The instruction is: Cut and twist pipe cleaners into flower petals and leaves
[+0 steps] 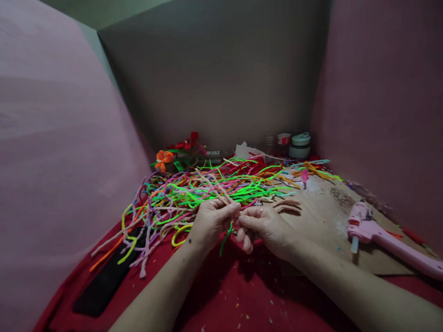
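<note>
Two or so pale pink pipe cleaners (218, 188) stick up from between the thumb and fingers of my left hand (212, 220), which is closed on them. My right hand (266, 227) meets it from the right, thumb and forefinger pinched at the lower ends, which the fingers mostly hide. Its other fingers curl loosely below. A short green pipe cleaner (225, 240) hangs just beneath the hands. Right behind them spreads a tangled heap of pipe cleaners (187, 196) in green, pink, orange, red and purple. Several brown strips (289, 206) lie beyond my right hand.
A pink glue gun (384, 235) rests on a brown board (321, 230) at the right. On the red cloth (238, 295) lies a dark flat object (107, 276), at left. Orange (164, 160) and red flowers (188, 142) and a lidded cup (300, 146) stand at the back.
</note>
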{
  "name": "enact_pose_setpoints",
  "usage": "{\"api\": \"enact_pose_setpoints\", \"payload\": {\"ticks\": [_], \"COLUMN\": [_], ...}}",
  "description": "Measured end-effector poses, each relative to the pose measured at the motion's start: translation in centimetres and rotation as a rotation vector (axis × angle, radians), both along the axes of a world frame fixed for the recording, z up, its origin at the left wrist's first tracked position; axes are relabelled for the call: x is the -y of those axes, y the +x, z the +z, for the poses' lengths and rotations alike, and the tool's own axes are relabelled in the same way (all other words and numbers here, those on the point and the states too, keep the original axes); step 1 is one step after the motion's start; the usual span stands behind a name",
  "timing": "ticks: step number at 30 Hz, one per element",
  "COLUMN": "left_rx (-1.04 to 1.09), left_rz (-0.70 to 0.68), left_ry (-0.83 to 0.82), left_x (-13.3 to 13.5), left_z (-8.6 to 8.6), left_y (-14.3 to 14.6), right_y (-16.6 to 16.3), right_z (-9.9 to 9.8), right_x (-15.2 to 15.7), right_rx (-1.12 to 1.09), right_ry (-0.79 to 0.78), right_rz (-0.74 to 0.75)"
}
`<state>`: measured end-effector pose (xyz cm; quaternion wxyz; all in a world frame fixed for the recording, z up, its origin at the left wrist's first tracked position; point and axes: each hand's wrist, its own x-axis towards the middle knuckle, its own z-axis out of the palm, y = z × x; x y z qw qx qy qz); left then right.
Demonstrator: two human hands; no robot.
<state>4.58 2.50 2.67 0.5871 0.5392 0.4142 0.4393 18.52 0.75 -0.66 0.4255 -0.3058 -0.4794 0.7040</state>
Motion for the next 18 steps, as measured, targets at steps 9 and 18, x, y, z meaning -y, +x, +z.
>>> {"api": "enact_pose_setpoints", "payload": {"ticks": [9,18], "left_rx": [-0.114,-0.052], "left_rz": [0.186,0.083], "left_ry": [0.127,-0.012], "left_x": [-0.9,-0.5], "left_z": [0.2,0.1], "left_y": [-0.9,-0.5], "right_y": [-1.1,-0.5], "right_z": [-0.5,0.4], "right_x": [0.7,0.6], "right_rx": [0.191,0.092], "right_ry": [0.017,0.099], "right_rz": [-0.128,-0.112]}}
